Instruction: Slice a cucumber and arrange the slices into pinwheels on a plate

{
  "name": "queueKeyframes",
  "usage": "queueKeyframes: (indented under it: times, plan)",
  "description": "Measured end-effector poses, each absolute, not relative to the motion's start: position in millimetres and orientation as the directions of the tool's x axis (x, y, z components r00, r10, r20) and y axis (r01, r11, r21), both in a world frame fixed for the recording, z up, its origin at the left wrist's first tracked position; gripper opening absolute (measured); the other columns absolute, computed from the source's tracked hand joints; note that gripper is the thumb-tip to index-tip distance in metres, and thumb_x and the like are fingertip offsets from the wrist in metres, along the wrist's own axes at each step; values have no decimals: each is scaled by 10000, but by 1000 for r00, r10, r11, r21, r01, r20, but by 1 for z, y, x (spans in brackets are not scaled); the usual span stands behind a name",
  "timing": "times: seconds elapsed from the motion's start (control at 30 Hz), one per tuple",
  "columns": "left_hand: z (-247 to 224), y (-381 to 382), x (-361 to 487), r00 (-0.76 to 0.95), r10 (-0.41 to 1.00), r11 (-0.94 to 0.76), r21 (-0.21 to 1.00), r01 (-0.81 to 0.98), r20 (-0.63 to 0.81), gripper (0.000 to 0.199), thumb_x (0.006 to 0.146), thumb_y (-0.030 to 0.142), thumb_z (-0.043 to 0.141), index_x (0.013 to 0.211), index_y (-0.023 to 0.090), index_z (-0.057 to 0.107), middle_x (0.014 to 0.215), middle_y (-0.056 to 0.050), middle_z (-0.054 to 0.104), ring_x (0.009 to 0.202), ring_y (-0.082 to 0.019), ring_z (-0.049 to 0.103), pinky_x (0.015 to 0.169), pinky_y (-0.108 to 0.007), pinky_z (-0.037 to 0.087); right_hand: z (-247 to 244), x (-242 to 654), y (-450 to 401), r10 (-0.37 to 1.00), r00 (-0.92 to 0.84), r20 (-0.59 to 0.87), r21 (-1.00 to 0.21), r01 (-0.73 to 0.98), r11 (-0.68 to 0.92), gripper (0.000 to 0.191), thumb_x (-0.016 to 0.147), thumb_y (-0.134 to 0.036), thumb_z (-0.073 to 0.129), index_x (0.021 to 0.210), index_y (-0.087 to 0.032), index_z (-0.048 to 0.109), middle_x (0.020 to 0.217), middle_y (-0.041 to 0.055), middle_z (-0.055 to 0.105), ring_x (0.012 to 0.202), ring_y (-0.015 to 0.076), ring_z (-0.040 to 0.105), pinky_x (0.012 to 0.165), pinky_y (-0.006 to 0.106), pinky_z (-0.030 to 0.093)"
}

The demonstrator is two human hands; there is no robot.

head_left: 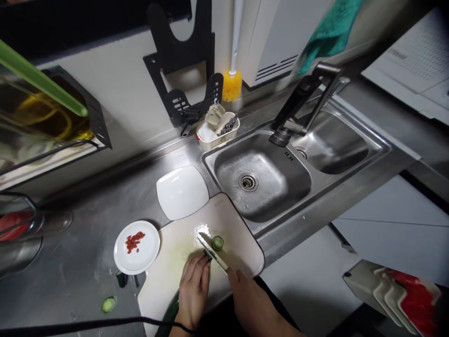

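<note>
My right hand (247, 295) is closed round the handle of a kitchen knife (213, 252), its blade pointing away to the upper left over the cutting board (242, 252). Beneath my left hand (194, 285) lies a dark green cucumber (171, 312), pressed to the board with bent fingers. The blade stands right beside those fingertips, at the cucumber's end. Just past the knife, a cut cucumber slice (217, 243) rests on the board. Most of the cucumber is hidden by my left hand.
A square white plate (182, 192) touches the board's far side. Left of it, a round plate (121, 255) holds small red pieces. Cucumber end pieces (108, 304) lie on the steel counter. The sink (224, 164) with its faucet (294, 107) adjoins the board; a black cord (105, 322) crosses in front.
</note>
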State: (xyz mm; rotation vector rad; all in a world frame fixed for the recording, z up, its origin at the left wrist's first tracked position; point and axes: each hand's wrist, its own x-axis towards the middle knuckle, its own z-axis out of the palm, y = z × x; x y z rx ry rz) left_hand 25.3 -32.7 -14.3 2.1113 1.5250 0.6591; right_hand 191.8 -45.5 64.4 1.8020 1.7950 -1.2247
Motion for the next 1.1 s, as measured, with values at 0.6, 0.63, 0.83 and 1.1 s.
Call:
queueKeyframes:
  times: [0.6,0.63,0.83,1.1]
  plan:
    - [-10,-32,28,260,957,-286,594,752,131,194,885,158,468,992,176,628,1013,-67,674,998,-183,618,928,-369,501,81,195,-60,613,-164,-773,-290,951,-111,558,770,60,326,1268,-125,497,1045,140,651,780,228,678,586,257,457]
    - [-10,-32,28,258,957,-284,593,754,131,195,886,159,465,992,175,628,1011,-67,676,998,-183,618,930,-369,499,82,195,-60,607,-166,-777,-288,952,-108,560,768,61,327,1268,-126,499,1048,139,652,778,228,679,586,256,459]
    - [-11,-32,27,271,951,-306,596,742,151,207,894,183,450,986,185,634,1004,-64,679,991,-184,626,924,-367,505,82,194,-58,612,-156,-775,-295,946,-132,535,764,50,325,1222,-132,534,1039,146,656,786,232,681,594,259,468]
    - [-15,-34,25,272,954,-290,599,746,124,199,891,156,452,1014,176,608,1019,-70,669,1004,-186,612,948,-391,488,85,193,-52,611,-177,-772,-325,936,-138,532,733,45,318,1171,-132,562,1022,126,668,783,209,672,594,240,448]
